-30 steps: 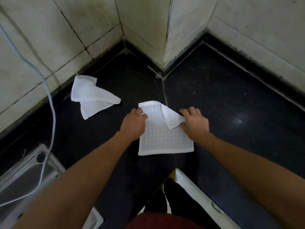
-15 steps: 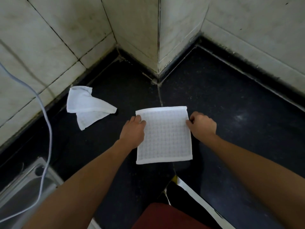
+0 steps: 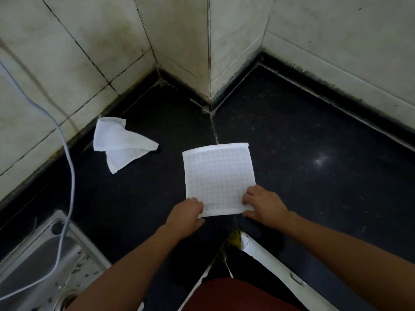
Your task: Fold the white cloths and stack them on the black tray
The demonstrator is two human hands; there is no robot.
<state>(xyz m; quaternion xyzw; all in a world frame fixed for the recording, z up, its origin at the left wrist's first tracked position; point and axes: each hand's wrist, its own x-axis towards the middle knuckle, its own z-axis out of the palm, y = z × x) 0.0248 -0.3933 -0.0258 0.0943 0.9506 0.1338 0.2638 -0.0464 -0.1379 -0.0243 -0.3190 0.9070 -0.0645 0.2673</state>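
A white waffle-weave cloth [image 3: 218, 177] lies spread flat as a square on the black counter [image 3: 314, 135]. My left hand [image 3: 187, 215] pinches its near left corner, thumb under the edge. My right hand [image 3: 262, 204] pinches the near right corner the same way. A second white cloth [image 3: 119, 143] lies crumpled to the left, close to the tiled wall. No black tray is in view.
Tiled walls meet in a corner behind the counter, with a jutting column [image 3: 208, 52]. A steel sink [image 3: 38, 263] sits at lower left, and a grey hose [image 3: 69, 167] hangs into it. The white counter edge [image 3: 269, 261] runs below my hands.
The folded-over corner was laid flat, so the cloth is now a full square. Both hands slid from its far side edges down to the near corners.
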